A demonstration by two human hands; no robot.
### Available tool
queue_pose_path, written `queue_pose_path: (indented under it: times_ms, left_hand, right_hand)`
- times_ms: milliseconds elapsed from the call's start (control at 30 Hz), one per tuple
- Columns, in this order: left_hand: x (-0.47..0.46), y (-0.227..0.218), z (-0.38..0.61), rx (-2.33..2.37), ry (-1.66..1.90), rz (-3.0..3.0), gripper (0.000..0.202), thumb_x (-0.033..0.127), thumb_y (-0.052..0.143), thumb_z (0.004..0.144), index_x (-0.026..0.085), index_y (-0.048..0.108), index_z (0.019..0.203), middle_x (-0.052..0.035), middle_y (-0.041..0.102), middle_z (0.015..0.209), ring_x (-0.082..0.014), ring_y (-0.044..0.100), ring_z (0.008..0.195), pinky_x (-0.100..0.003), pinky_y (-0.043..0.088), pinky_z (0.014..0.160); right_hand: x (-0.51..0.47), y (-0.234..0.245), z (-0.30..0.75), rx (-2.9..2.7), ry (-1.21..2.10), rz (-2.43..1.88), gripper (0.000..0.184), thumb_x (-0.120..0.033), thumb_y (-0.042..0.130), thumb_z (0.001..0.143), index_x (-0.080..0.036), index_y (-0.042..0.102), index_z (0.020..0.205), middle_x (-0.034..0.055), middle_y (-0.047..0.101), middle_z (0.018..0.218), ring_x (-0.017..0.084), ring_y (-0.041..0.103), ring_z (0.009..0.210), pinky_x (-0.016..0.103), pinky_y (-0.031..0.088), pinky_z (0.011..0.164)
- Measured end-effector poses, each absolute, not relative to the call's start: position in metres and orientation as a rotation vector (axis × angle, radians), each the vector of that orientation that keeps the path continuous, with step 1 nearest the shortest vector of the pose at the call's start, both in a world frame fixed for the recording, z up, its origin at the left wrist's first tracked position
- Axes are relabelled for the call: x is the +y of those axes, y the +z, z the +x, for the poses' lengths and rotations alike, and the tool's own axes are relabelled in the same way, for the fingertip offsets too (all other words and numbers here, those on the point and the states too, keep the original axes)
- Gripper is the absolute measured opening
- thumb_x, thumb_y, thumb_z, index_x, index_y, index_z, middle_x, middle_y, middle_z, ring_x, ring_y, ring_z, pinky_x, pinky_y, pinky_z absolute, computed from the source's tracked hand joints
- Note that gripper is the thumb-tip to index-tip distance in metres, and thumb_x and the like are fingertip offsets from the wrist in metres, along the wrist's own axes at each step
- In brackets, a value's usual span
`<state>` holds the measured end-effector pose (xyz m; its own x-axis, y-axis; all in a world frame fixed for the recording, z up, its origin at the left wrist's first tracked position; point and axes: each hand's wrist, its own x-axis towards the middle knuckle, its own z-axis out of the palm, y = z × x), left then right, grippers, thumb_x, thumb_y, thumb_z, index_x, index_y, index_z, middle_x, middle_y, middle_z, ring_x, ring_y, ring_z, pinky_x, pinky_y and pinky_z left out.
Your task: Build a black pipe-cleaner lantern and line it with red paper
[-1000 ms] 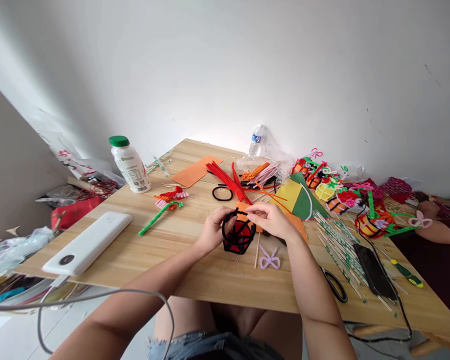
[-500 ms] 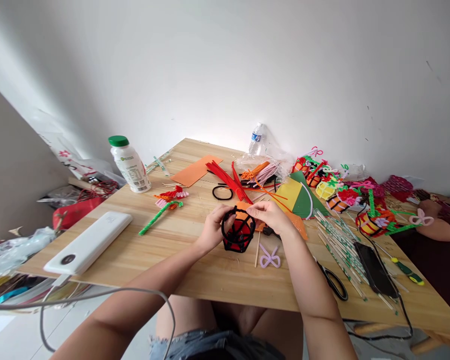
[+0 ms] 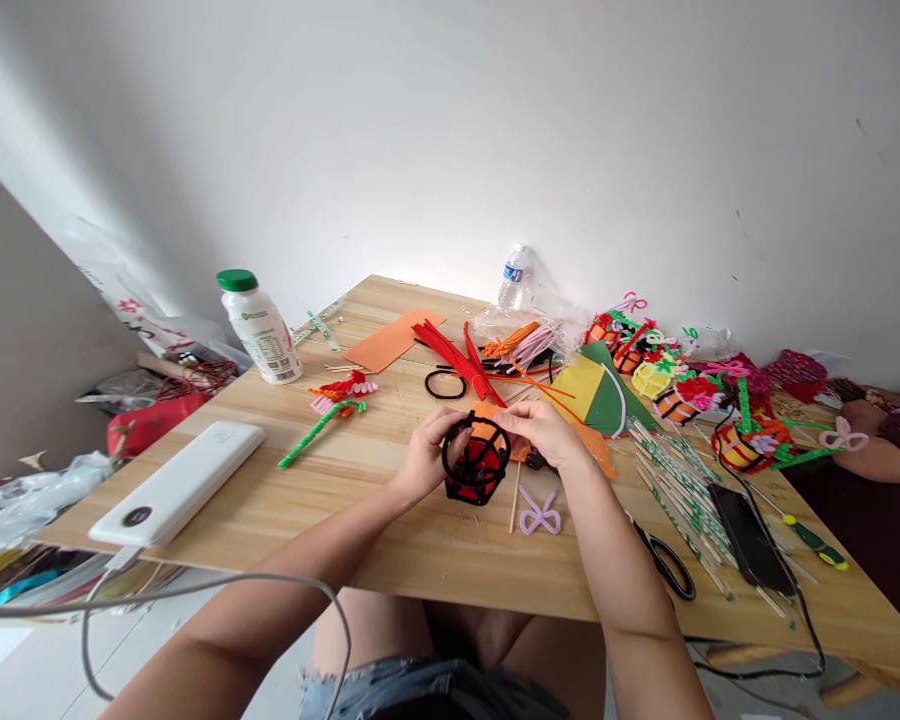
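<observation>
A small red lantern with a black pipe-cleaner frame is tilted in front of me, its black ring facing up toward me. My left hand grips the left side of that ring, thumb inside it. My right hand is closed in a pinch at the ring's upper right edge. Just beyond the hands lies an orange sheet, partly covered by them. A lilac pipe-cleaner bow and a thin wooden stick lie right of the lantern. Farther back is a loose black pipe-cleaner ring.
Red pipe cleaners lie at the middle back. Left are a white bottle, a power bank with a cable, and a green flower stem. Right are scissors, wrapped sticks, a phone and finished lanterns. Another person's arm shows.
The lantern and its black ring have shifted very slightly in my hands. My right fingers have moved a little at the ring's edge. Everything else lies as before.
</observation>
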<state>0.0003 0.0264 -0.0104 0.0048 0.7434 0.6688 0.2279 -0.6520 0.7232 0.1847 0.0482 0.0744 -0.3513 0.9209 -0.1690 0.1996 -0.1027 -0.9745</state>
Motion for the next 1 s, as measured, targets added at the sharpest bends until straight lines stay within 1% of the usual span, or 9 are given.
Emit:
queue_pose_path:
  times_ms: [167,500,600,667,733,833,900,967,1000]
  left_hand:
    - [0.027,-0.011,0.000,0.988,1.695,1.881,0.017,0.028,0.058,0.087,0.020,0.066,0.100,-0.0045,0.064,0.086,-0.0144,0.061,0.078,-0.027,0.050,0.070]
    - [0.026,-0.009,0.000,0.974,1.704,1.916,0.017,0.025,0.058,0.088,0.019,0.066,0.101,-0.0048,0.064,0.087,-0.0139,0.061,0.077,-0.026,0.050,0.069]
    - [0.026,-0.009,0.000,0.975,1.718,1.921,0.016,0.024,0.058,0.088,0.019,0.066,0.101,-0.0048,0.065,0.087,-0.0140,0.061,0.077,-0.026,0.051,0.069]
    - [0.027,-0.010,0.000,0.985,1.719,1.920,0.016,0.024,0.058,0.088,0.018,0.066,0.100,-0.0048,0.065,0.088,-0.0143,0.062,0.078,-0.026,0.051,0.070]
    - [0.027,-0.010,0.001,0.989,1.722,1.922,0.015,0.023,0.058,0.088,0.018,0.066,0.100,-0.0049,0.064,0.087,-0.0144,0.062,0.079,-0.026,0.051,0.070]
    - [0.028,-0.011,0.002,0.974,1.742,1.924,0.015,0.023,0.058,0.088,0.019,0.065,0.100,-0.0046,0.064,0.086,-0.0143,0.062,0.077,-0.026,0.051,0.069]
    - [0.028,-0.011,0.002,0.962,1.753,1.926,0.016,0.023,0.058,0.088,0.019,0.065,0.101,-0.0046,0.064,0.086,-0.0144,0.062,0.077,-0.027,0.051,0.069]
    - [0.028,-0.011,0.003,0.944,1.760,1.931,0.016,0.022,0.058,0.088,0.019,0.065,0.102,-0.0049,0.064,0.087,-0.0145,0.062,0.079,-0.027,0.051,0.070]
    - [0.028,-0.011,0.003,0.935,1.764,1.935,0.016,0.022,0.057,0.088,0.019,0.065,0.102,-0.0050,0.064,0.087,-0.0146,0.062,0.079,-0.027,0.051,0.070]
  right_hand:
    - [0.047,0.075,0.185,-1.568,1.470,-1.263,0.048,-0.057,0.081,0.056,-0.014,0.068,0.072,-0.0028,0.060,0.054,0.008,0.051,0.044,0.020,0.041,0.042]
    - [0.048,0.074,0.185,-1.624,1.443,-1.256,0.048,-0.057,0.079,0.059,-0.014,0.066,0.074,-0.0029,0.059,0.057,0.008,0.051,0.047,0.020,0.042,0.044]
    - [0.047,0.074,0.187,-1.687,1.437,-1.225,0.049,-0.058,0.077,0.063,-0.014,0.067,0.082,-0.0006,0.062,0.065,0.010,0.055,0.053,0.022,0.045,0.048]
    - [0.043,0.076,0.189,-1.761,1.380,-1.204,0.049,-0.059,0.073,0.068,-0.015,0.067,0.088,0.0023,0.065,0.073,0.013,0.059,0.060,0.024,0.049,0.053]
    - [0.035,0.078,0.192,-1.848,1.197,-1.186,0.044,-0.056,0.071,0.073,-0.016,0.067,0.092,0.0052,0.067,0.082,0.016,0.062,0.070,0.028,0.052,0.060]
    - [0.018,0.082,0.196,-2.005,0.761,-1.042,0.031,-0.046,0.067,0.081,-0.019,0.067,0.096,0.0083,0.065,0.097,0.020,0.063,0.086,0.035,0.054,0.076]
    - [0.006,0.082,0.198,-2.135,0.509,-0.866,0.026,-0.040,0.068,0.082,-0.022,0.067,0.100,0.0097,0.062,0.108,0.024,0.060,0.102,0.042,0.050,0.091]
    - [-0.003,0.079,0.198,-2.254,0.328,-0.722,0.028,-0.037,0.072,0.079,-0.023,0.066,0.102,0.0110,0.056,0.119,0.028,0.051,0.119,0.049,0.043,0.102]
    - [-0.006,0.076,0.196,-2.296,0.261,-0.679,0.029,-0.036,0.073,0.078,-0.023,0.066,0.103,0.0116,0.053,0.124,0.030,0.046,0.125,0.051,0.040,0.105]
